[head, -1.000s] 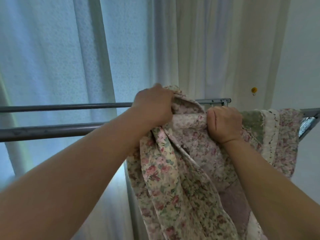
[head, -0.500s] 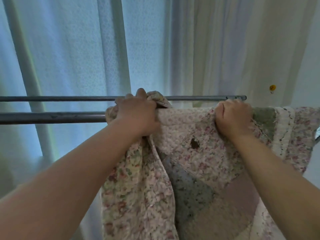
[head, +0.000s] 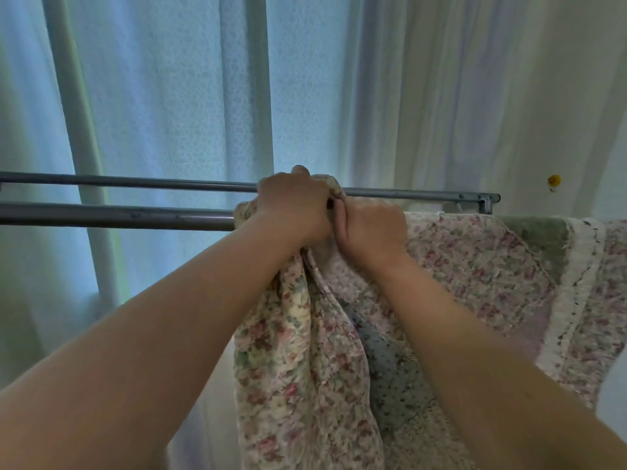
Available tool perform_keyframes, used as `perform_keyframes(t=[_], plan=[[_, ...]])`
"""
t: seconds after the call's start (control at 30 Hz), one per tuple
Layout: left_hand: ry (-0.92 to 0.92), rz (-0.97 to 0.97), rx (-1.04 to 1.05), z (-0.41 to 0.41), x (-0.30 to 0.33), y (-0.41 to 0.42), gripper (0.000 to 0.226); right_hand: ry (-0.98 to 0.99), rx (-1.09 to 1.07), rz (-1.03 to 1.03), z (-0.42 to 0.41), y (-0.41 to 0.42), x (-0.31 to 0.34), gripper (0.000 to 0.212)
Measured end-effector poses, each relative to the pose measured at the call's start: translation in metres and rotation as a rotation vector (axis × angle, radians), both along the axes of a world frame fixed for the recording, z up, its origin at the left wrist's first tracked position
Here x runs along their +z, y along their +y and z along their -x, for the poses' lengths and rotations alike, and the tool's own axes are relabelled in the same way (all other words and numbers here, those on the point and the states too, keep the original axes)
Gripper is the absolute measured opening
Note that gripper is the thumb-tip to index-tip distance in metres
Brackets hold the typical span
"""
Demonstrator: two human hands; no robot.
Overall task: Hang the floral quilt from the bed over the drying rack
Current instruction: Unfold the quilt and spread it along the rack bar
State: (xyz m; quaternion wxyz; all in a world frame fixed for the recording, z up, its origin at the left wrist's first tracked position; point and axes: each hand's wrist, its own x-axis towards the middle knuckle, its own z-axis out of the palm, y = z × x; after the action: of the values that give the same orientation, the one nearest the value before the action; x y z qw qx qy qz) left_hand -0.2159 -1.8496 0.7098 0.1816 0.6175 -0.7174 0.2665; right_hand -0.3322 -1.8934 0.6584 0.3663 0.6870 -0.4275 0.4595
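over the near rail of the drying rack (head: 115, 217) the floral quilt (head: 475, 266) already hangs to your right, with a bunched fold by your wrists. you're at the spreading step. your left hand (head: 293, 206) and right hand (head: 371, 228), side by side, each grip that bunch; next, i'd judge, draw it left along the bare rail.

Pale daylight glows through sheer curtains (head: 190, 96); a cream wall (head: 576, 96) stands at right, bearing a small yellow hook (head: 553, 180).
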Motion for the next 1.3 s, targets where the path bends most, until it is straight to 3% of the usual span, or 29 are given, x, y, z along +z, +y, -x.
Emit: perform_keyframes(t=[0.23, 0.5, 0.6, 0.77, 0.87, 0.97, 1.1, 1.3], plan=[[0.123, 0.060, -0.107, -0.034, 0.015, 0.004, 0.030, -0.016, -0.040, 0.030, 0.000, -0.004, -0.002, 0.045], [0.127, 0.127, 0.040, -0.095, 0.017, 0.019, 0.024, -0.020, -0.107, 0.062, 0.003, -0.006, -0.003, 0.041], [0.060, 0.110, 0.010, -0.099, 0.004, 0.025, 0.018, -0.026, -0.085, 0.044, -0.003, -0.003, -0.003, 0.040], [0.086, -0.005, -0.013, -0.093, -0.002, 0.020, 0.028, -0.077, 0.030, 0.034, -0.038, 0.015, 0.007, 0.028], [0.034, 0.091, 0.039, -0.088, 0.005, 0.015, 0.011, 0.002, 0.135, 0.079, -0.079, 0.021, 0.014, 0.022], [0.033, 0.087, 0.076, -0.087, 0.016, 0.009, 0.029, -0.044, 0.115, 0.008, -0.095, 0.014, 0.008, 0.018], [0.112, 0.066, -0.010, -0.091, 0.018, 0.001, 0.007, -0.034, 0.053, 0.010, -0.092, 0.007, 0.002, 0.035], [0.200, 0.192, 0.017, -0.131, 0.024, 0.008, 0.025, 0.003, -0.013, 0.004, -0.090, 0.008, 0.004, 0.040]])
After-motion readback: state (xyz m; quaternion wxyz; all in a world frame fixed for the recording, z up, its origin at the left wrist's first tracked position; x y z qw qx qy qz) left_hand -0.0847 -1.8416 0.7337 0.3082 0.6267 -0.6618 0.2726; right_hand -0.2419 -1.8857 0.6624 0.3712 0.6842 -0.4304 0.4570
